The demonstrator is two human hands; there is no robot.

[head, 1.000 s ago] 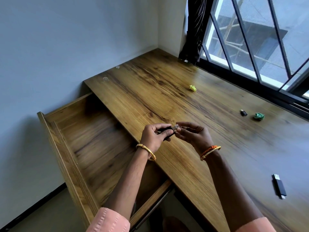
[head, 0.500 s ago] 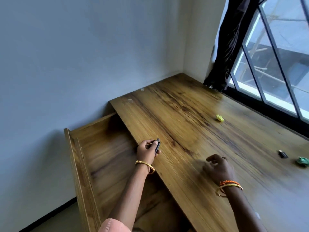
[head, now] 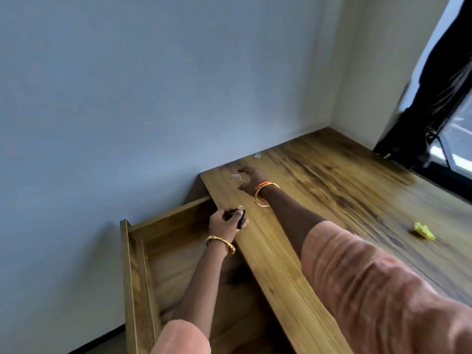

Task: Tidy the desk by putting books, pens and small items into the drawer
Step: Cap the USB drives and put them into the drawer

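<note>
Far left: open wooden drawer (head: 163, 254) pulled out from under the desk (head: 319, 200), its side wall running along the grey wall (head: 127, 98). Inside looks bare wood where visible; the left forearm crosses over it.

Left hand (head: 224, 222) sits above the drawer's back right corner, right at the desk edge. Fingers and thumb curled round a black USB stick (head: 240, 217), metal plug end pointing up and away. Gold bangle (head: 221, 242) on that wrist, pink sleeve (head: 181, 338) at the bottom.

Further right and farther back, the right hand (head: 251, 178) is stretched out over the desk's back left corner, fingers spread and fairly straight, holding nothing. Its fingertips are next to a small clear cap (head: 236, 177) lying on the desktop; can't tell if they touch it, as it's blurred. A 2nd small clear piece (head: 257, 156) lies a bit beyond, near the wall. Orange + gold bangles (head: 265, 194) on the right wrist; the pink-sleeved arm fills the lower right.

Right side: yellow crumpled scrap (head: 424, 231) on the desktop, well apart from both hands. Top right: dark curtain (head: 439, 98) hanging by the window (head: 459, 139).
</note>
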